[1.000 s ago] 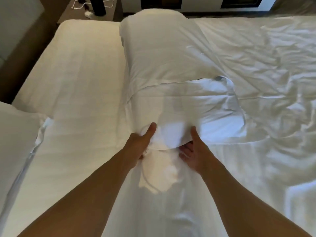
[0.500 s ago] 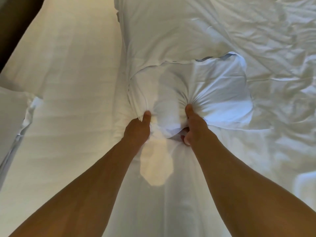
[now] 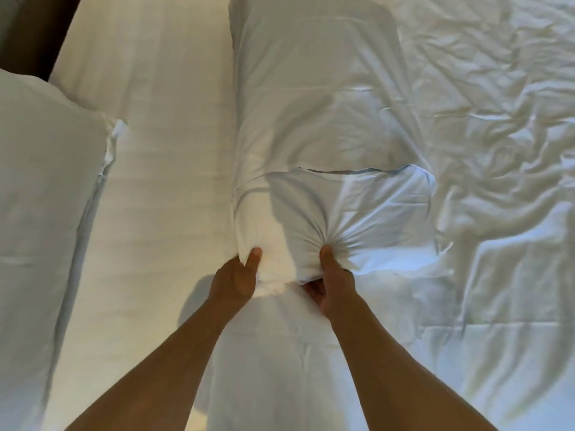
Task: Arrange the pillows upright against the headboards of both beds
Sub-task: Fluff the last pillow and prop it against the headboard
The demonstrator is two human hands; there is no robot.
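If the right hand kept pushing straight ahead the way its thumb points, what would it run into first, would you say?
The right hand already grips the near end of the pillow, so going straight on it would press into that pillow's bunched fabric first, likely the filling behind it.

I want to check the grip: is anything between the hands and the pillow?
Nothing visible. The left hand and right hand both pinch the near end of the pillow directly, thumbs on top; the fabric bunches at the right thumb.

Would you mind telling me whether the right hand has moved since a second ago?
Yes. The right hand has pushed forward into the pillow, bunching its near end toward the pillowcase opening.
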